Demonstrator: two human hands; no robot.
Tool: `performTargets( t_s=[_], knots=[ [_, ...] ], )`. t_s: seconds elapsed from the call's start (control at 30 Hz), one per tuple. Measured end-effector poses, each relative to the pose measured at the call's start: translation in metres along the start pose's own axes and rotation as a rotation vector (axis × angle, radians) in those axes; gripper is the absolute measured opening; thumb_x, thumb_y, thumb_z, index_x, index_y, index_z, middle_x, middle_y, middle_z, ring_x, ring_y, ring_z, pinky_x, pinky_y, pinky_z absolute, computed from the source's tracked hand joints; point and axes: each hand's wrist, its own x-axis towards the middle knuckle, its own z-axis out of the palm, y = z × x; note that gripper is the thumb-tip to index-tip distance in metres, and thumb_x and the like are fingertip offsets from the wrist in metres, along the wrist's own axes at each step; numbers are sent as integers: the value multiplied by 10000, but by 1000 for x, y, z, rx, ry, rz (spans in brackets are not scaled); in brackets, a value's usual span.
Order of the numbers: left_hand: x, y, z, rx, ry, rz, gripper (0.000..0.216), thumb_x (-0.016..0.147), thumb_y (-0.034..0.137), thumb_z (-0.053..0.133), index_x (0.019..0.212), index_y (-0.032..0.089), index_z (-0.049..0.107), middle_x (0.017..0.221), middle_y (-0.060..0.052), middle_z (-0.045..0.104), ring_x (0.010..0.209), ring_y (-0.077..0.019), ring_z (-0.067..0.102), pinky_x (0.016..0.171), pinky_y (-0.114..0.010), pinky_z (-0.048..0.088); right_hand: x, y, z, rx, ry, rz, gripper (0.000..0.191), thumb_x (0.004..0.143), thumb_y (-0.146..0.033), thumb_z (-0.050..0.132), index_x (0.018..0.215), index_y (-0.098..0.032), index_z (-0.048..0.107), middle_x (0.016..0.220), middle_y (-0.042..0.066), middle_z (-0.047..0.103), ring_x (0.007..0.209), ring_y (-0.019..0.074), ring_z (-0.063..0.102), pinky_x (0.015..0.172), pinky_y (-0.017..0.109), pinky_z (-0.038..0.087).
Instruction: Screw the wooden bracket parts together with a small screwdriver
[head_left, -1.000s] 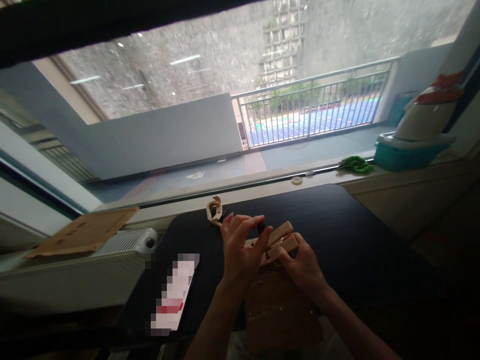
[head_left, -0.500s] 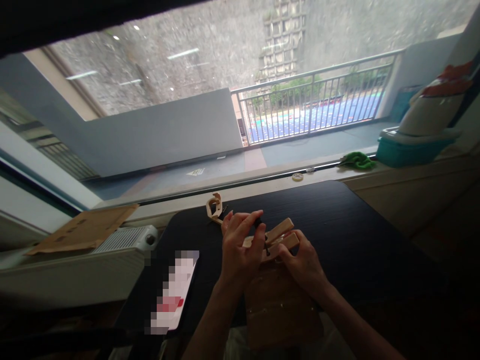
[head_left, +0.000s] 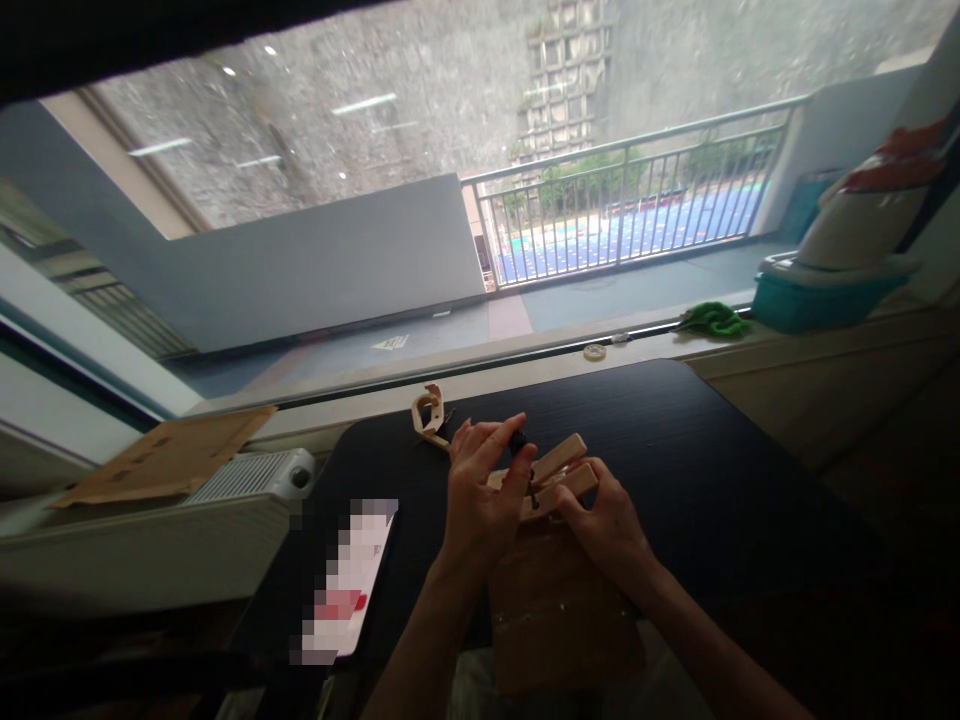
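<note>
My left hand [head_left: 480, 495] pinches the black handle of a small screwdriver [head_left: 520, 447] held upright over a light wooden assembly [head_left: 561, 470]. My right hand [head_left: 600, 525] grips that wooden assembly from the right and below, fingers curled around its bars. Both hands work just above a brown wooden board [head_left: 559, 610] lying at the near edge of the dark table [head_left: 712, 480]. A separate curved wooden part [head_left: 427, 415] lies on the table behind my left hand.
A phone [head_left: 346, 580] lies at the table's left front. On the left a cardboard sheet [head_left: 169, 455] rests on a radiator. The window sill holds a tape roll [head_left: 594, 352], a green cloth [head_left: 712, 320] and a teal tub [head_left: 821, 295].
The hands and wooden assembly stay in nearly the same place; my left fingers have shifted slightly on the screwdriver handle. The view has drifted a little.
</note>
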Motion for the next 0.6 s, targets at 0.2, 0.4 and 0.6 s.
performTargets(
  t_s=[0.2,0.4,0.6],
  knots=[
    [-7,-7,-2,3,-14,-70,248,779,261,633,1023,226,612,890,2,662,869,-173,606,1052,-473,253,3,-2,-49,-240,19,-241,450,783,-441,567,1148,-179,535,971,74,628,949,238,553,852,402,404],
    [-11,-9,-2,16,-118,-62,123,764,231,639,887,225,649,875,-4,653,876,-181,590,1038,-500,245,39,-80,-95,-446,-209,-685,312,850,-297,496,1147,-270,590,1048,52,603,904,194,557,766,326,405],
    [-6,-10,-7,46,-159,-32,99,743,231,657,841,224,640,862,-9,632,884,-195,567,997,-493,293,66,-138,-75,-613,-678,-836,185,801,-193,517,860,-232,688,729,0,592,609,113,497,542,243,291]
  ],
)
